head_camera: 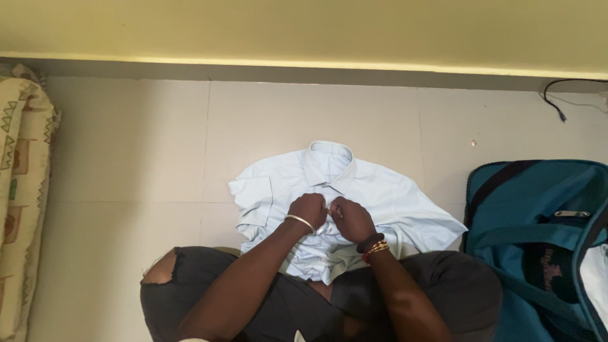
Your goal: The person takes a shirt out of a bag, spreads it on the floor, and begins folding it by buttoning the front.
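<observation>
Head view: a pale blue collared shirt [345, 190] lies front-up on the tiled floor [126, 158], collar toward the wall, lower hem bunched against the seated person's crossed legs. The left hand [308, 211] and right hand [350, 218] sit side by side at mid-chest, each with fingers pinched closed on the shirt's front placket. The step in hand appears to be fastening a button; the next move likely calls for working further along the placket. A teal bag [538, 240] stands open to the right, a patterned mattress [22, 190] to the left.

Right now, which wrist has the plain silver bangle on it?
The left hand, gripping the pale blue shirt. The right hand wears dark and red-gold bands instead.
</observation>
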